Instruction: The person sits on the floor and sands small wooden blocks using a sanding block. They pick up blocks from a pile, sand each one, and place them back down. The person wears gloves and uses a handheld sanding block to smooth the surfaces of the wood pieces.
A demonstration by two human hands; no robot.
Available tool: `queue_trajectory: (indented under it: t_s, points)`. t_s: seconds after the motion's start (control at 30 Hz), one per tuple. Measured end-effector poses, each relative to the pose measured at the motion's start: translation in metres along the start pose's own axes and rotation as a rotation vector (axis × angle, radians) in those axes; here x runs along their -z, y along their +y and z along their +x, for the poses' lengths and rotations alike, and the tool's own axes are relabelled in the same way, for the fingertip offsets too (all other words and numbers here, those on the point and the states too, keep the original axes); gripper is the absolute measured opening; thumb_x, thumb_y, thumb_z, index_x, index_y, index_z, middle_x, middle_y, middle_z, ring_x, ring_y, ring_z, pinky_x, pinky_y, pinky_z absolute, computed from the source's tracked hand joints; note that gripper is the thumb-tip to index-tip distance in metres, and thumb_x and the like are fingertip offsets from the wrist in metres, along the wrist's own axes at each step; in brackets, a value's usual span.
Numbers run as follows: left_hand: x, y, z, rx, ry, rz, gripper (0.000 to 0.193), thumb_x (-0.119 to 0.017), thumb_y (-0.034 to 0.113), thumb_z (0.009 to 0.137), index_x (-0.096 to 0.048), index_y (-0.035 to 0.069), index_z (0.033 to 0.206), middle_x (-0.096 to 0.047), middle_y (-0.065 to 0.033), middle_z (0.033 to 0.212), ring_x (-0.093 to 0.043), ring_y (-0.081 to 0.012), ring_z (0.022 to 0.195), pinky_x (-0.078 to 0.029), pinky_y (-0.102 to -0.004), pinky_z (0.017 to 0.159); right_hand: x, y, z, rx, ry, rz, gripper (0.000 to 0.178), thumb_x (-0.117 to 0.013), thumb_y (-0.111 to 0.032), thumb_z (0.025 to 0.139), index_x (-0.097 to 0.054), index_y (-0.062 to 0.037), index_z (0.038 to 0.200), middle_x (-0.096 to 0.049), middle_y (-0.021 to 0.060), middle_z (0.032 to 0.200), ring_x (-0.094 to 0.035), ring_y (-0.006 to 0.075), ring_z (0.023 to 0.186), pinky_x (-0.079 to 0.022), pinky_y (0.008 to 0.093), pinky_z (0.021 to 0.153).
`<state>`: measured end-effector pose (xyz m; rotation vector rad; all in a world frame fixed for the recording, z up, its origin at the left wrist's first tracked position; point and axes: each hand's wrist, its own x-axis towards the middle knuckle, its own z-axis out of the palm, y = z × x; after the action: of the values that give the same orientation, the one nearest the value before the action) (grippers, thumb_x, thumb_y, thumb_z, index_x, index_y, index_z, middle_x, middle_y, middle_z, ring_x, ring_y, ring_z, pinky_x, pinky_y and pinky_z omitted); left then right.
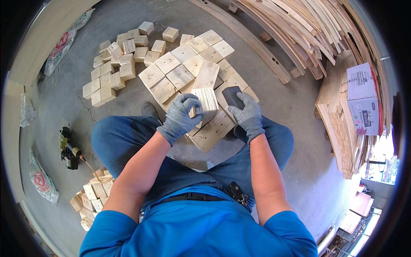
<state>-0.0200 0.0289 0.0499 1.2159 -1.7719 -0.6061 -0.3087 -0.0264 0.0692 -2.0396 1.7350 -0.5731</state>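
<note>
My left hand (pixel 180 118), in a grey knit glove, is closed around a pale wooden block (pixel 206 102) with a striped, layered face. The block is held over a low, wide stack of square wooden blocks (pixel 180 77) between my knees. A dark grey, smooth rectangular block (pixel 232 97) sits in my gloved right hand (pixel 248 115), just right of the wooden block and apart from it. Behind the held block, a flat wooden piece (pixel 206 73) rests on the stack. What the left fingers cover is hidden.
Loose wooden blocks (pixel 107 79) lie on the floor at the far left, and more are piled (pixel 92 195) near left. A nail gun with a hose (pixel 68 147) lies left of my knee. Long boards (pixel 295 30) and a cardboard box (pixel 364 100) are on the right.
</note>
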Motion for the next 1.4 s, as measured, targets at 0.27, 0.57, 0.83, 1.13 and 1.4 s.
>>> queue_trajectory:
  t_s: [0.27,0.57,0.83,1.13,1.4]
  points:
    - [-0.003,0.006,-0.014,0.013,-0.125,0.129,0.044,-0.093,0.012,0.067,-0.067,0.011,0.102,-0.068,-0.0120,0.115,-0.066,-0.0373,0.111,-0.056,-0.0465,0.097,-0.008,0.006,-0.011,0.048,-0.022,-0.041,0.066,-0.093,-0.032,0.079,-0.071,-0.0039,0.134,-0.066,0.0230,0.145,-0.060,0.0387,0.137,-0.048,0.0453,0.118]
    - [-0.007,0.000,-0.017,0.340,-0.131,0.122,0.126,-0.103,0.028,0.062,-0.033,0.007,0.164,-0.052,-0.0246,0.152,-0.050,-0.0419,0.145,-0.044,-0.0456,0.123,0.007,-0.009,-0.017,0.029,0.026,0.031,0.066,-0.093,-0.031,0.080,-0.070,-0.0039,0.136,-0.064,0.0240,0.148,-0.059,0.0404,0.138,-0.047,0.0473,0.118]
    - [-0.023,-0.034,-0.012,0.377,-0.246,-0.041,0.126,-0.102,0.034,0.062,-0.034,0.003,0.163,-0.050,-0.0249,0.156,-0.049,-0.0395,0.147,-0.042,-0.0432,0.124,0.008,-0.046,-0.061,0.154,0.098,0.082,0.069,-0.092,-0.030,0.080,-0.068,-0.0049,0.139,-0.060,0.0266,0.149,-0.060,0.0456,0.132,-0.049,0.0524,0.112]
    - [-0.031,-0.049,-0.005,0.329,-0.086,-0.145,0.116,-0.104,0.032,0.064,-0.040,0.006,0.157,-0.056,-0.0214,0.143,-0.056,-0.0376,0.137,-0.046,-0.0418,0.118,-0.003,-0.075,-0.080,0.248,0.070,-0.059,0.071,-0.092,-0.029,0.078,-0.067,-0.0133,0.143,-0.055,0.0223,0.154,-0.059,0.0435,0.130,-0.045,0.0556,0.110]
    - [-0.034,-0.051,-0.006,0.416,-0.124,-0.068,0.116,-0.101,0.037,0.064,-0.040,0.009,0.158,-0.050,-0.0226,0.152,-0.053,-0.0396,0.143,-0.046,-0.0427,0.121,-0.018,-0.085,-0.066,0.306,0.031,-0.222,0.069,-0.091,-0.029,0.079,-0.067,-0.0156,0.143,-0.054,0.0203,0.156,-0.057,0.0429,0.132,-0.044,0.0567,0.111]
